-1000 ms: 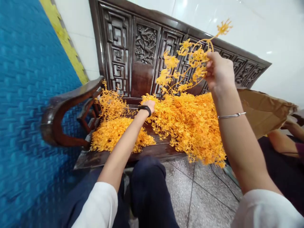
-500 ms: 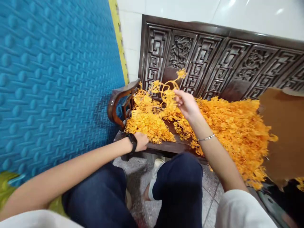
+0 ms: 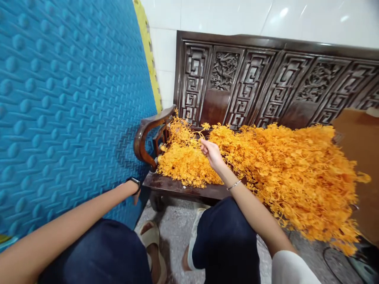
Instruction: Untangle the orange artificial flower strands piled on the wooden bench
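Observation:
My right hand (image 3: pixel 211 153) rests on the right edge of a small pile of orange plastic flower sprigs (image 3: pixel 182 163) at the left end of a dark wooden bench (image 3: pixel 177 187). Its fingers are spread loosely and nothing is lifted in them. A much larger heap of the same sprigs (image 3: pixel 296 165) covers the seat to the right and spills over its front edge. My left hand (image 3: pixel 136 195), with a black band on its wrist, hangs below the bench's front left corner. Its fingers are hidden.
The bench has a carved backrest (image 3: pixel 251 79) and a curved armrest (image 3: pixel 145 134). A blue studded foam mat (image 3: pixel 59 98) stands upright on the left. Brown cardboard (image 3: pixel 363 157) lies at the right edge. A black cable (image 3: pixel 334 260) lies on the speckled floor.
My right hand came down from the raised position and laid its sprig on the small pile. My left hand left the piles and dropped off the bench's front. The view swung left.

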### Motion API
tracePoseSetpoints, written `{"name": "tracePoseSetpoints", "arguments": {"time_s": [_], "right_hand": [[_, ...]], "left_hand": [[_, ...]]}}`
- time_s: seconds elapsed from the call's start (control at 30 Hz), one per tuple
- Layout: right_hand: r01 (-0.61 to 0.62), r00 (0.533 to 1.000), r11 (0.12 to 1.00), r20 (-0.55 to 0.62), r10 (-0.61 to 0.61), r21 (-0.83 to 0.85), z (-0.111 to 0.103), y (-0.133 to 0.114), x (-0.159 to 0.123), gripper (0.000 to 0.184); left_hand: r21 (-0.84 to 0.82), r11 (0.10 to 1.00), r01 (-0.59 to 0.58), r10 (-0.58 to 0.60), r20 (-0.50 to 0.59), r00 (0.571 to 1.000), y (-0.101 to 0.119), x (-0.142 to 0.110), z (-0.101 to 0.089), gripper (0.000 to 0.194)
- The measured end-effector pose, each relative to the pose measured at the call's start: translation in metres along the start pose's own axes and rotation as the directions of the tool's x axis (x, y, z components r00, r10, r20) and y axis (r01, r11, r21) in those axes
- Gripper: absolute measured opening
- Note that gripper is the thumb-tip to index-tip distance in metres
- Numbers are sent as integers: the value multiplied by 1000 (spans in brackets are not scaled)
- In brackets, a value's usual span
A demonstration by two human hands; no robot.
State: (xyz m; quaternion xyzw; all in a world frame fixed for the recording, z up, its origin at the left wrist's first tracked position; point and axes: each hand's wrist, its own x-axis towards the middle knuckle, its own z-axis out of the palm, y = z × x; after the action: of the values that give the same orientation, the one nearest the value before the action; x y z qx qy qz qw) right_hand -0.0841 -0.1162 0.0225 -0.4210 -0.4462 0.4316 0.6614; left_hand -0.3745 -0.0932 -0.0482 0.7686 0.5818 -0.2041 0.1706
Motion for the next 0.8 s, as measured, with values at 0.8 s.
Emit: {"name": "tracePoseSetpoints", "arguments": {"time_s": [0.8], "right_hand": [[146,987,988,-55,-148,-45,-18,-6,-12,30]], "left_hand": [[234,954,189,-260,324,910,10,28,5,36]]}}
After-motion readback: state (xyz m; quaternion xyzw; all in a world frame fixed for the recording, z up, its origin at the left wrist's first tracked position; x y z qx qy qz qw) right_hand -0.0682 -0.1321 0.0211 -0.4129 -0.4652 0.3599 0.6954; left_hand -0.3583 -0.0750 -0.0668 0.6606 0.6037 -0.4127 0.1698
